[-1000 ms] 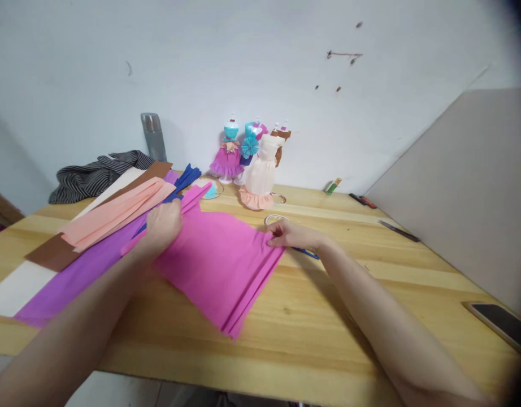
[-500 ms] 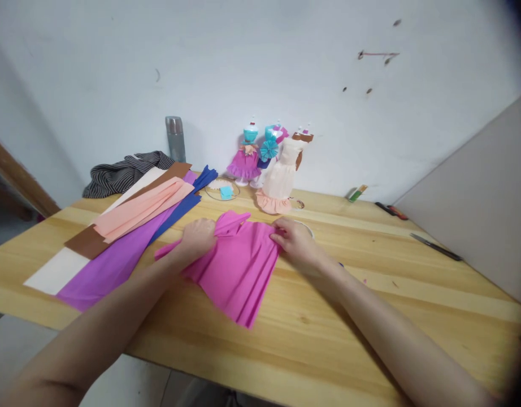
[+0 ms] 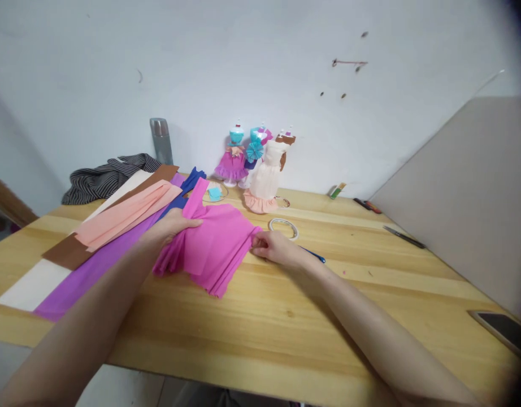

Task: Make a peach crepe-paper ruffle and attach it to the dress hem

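Observation:
A pleated sheet of bright pink crepe paper (image 3: 213,243) spans the space between my hands, low over the wooden table (image 3: 294,339). My left hand (image 3: 171,224) grips its left part, thumb on top, with a strip of the paper sticking up past the fingers. At the right upper corner, my right hand (image 3: 273,247) pinches the gathered folds. Just beyond that hand lies a roll of white tape (image 3: 283,228). A dark blue pen-like tool (image 3: 313,254) is partly hidden behind my right wrist.
Layered paper sheets, with a peach one (image 3: 129,215) on top, lie at the left. Small dress forms (image 3: 264,175) in paper dresses stand by the wall near a grey flask (image 3: 161,141). Scissors (image 3: 404,236) and a phone (image 3: 502,330) are on the right.
The pink paper is spread wider, and its left strip now stands up. My left hand has shifted left with its thumb on top. The view has turned right, showing the phone.

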{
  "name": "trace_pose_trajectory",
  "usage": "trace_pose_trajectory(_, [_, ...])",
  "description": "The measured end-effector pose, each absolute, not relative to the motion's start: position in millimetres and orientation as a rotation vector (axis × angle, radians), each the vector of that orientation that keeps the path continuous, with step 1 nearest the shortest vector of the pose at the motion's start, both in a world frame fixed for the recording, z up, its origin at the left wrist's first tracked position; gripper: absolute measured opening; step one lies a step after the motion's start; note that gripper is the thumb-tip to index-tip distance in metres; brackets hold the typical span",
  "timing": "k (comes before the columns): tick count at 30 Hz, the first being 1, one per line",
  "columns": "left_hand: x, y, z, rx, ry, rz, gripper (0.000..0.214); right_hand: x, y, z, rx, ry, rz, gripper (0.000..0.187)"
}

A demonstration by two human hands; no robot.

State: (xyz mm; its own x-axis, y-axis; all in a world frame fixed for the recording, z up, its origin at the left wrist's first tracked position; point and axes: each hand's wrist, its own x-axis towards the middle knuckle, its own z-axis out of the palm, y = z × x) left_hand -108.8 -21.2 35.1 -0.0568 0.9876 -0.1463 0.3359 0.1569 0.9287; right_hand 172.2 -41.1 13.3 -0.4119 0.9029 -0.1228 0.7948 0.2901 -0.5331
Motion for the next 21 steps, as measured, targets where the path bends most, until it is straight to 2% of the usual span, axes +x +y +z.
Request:
trace_pose_trajectory(4, [-104.5, -19.8, 29.1, 1.051, 1.352, 0.896, 0.047, 160.8, -47.1, 5.2, -1.504, -2.329, 0.546, 0.026])
trace_pose_trajectory(8, [-106.9, -13.9, 27.0, 0.883, 1.281, 0.958, 0.041, 158.4, -49.3, 2.0, -1.115, -2.601, 0.440, 0.011])
trace_pose_trajectory(12, [-109.8, -10.8, 28.9, 0.698, 1.244, 0.991, 0.035, 166.7, -45.1, 6.3, -1.254, -2.574, 0.474, 0.013])
trace_pose_trajectory(15, [-100.7, -16.6, 26.5, 0.639, 1.199, 0.945, 0.026, 164.3, -48.3, 8.0, -1.363, -2.476, 0.519, 0.032])
trace_pose_trajectory(17, [-91.6, -23.3, 22.5, 0.663, 1.108, 0.877, 0.028, 158.1, -52.6, 6.8, -1.228, -2.551, 0.451, 0.046])
trace_pose_trajectory(18, [-87.9, -26.4, 20.3, 0.702, 1.062, 0.839, 0.031, 155.1, -54.3, 5.8, -1.141, -2.618, 0.405, 0.048])
trace_pose_trajectory(21, [-84.4, -31.0, 15.7, 0.802, 1.034, 0.782, 0.038, 152.1, -54.2, 3.3, -0.984, -2.736, 0.347, 0.031])
